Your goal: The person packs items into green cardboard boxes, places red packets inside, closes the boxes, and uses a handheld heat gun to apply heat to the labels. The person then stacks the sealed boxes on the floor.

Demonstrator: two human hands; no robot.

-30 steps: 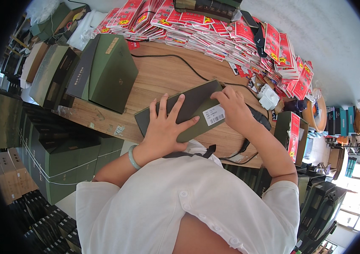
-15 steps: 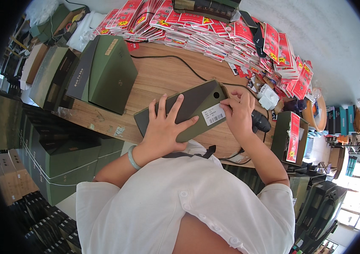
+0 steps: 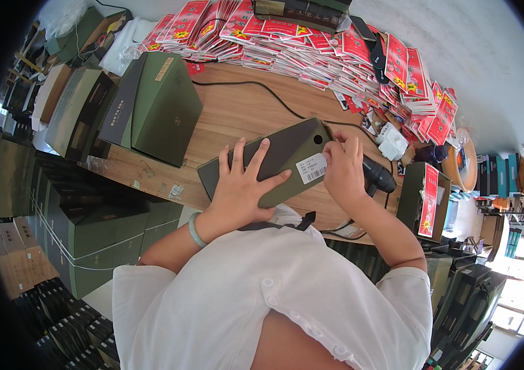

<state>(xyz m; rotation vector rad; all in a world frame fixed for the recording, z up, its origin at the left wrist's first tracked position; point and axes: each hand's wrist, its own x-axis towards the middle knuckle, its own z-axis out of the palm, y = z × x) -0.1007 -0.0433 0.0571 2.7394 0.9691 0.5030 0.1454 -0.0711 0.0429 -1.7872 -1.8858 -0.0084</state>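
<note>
A dark green and grey shoebox (image 3: 286, 142) lies on its side on the wooden table in front of me, tilted up toward the right. A white barcode label (image 3: 311, 168) sits on its right part, below a round black hole. My left hand (image 3: 240, 188) is spread open and presses flat on the box's left part, with a pale bangle on the wrist. My right hand (image 3: 343, 165) pinches at the label's upper right edge, its fingertips bent together. A black corded tool like a hair dryer (image 3: 378, 176) lies just right of my right hand.
Red printed packets (image 3: 336, 55) are heaped along the table's far side. A larger green box (image 3: 166, 114) stands at left, and an open green box (image 3: 423, 200) at right. A black cable (image 3: 262, 86) crosses the table. Tied green boxes (image 3: 95, 240) stack below left.
My right hand's fingers have drawn closer together at the label's edge, and the hand has turned slightly. My left hand stays on the box. The view has shifted a little.
</note>
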